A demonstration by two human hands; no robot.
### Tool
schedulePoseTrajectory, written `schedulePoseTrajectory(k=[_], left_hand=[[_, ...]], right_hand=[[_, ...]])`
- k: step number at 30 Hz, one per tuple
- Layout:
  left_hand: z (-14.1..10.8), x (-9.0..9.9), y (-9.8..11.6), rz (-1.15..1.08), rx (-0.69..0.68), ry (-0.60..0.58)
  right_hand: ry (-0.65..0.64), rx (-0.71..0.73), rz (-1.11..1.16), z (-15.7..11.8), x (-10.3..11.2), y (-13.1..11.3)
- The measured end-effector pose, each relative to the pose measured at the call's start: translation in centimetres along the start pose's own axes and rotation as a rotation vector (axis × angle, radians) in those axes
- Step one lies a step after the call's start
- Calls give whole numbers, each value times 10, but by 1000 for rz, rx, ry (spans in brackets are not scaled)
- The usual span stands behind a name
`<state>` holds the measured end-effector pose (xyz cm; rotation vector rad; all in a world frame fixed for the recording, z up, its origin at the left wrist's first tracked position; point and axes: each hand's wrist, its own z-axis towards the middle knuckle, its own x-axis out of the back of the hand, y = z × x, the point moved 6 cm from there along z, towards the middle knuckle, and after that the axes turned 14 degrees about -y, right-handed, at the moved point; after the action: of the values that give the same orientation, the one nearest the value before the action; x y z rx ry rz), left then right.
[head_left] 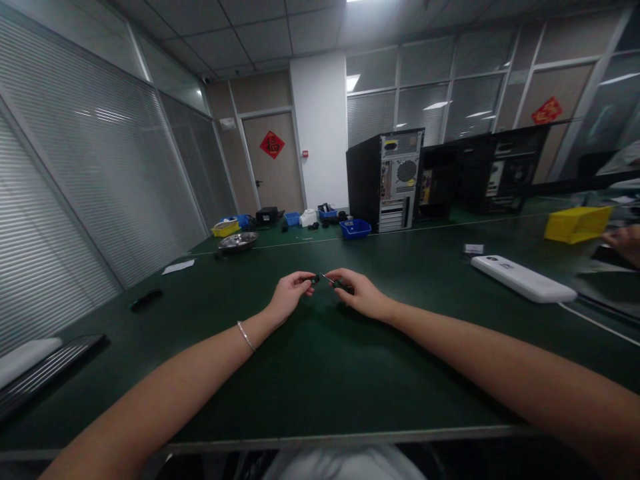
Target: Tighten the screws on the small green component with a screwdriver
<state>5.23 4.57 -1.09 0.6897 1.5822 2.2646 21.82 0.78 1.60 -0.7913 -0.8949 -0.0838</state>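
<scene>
centrally, left hand point(291, 293) gripping small dark part point(315, 279), right hand point(364, 295) holding screwdriver point(340, 286)

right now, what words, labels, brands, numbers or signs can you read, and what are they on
"福", as far as I can make out: red diamond sign on the door
Too blurred to read: the right-hand red sign; the mark on the long white case
Too small to read: yellow stickers on the front computer tower
</scene>
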Motion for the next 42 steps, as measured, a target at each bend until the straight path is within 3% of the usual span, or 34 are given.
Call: schedulePoseTrajectory(k=[20, 42], left_hand=[[-3, 2, 4, 1, -4, 61], [-5, -3, 19, 187, -25, 8]], right_hand=[[-92, -54, 44, 2, -6, 9], [-118, -90, 56, 1, -6, 7]])
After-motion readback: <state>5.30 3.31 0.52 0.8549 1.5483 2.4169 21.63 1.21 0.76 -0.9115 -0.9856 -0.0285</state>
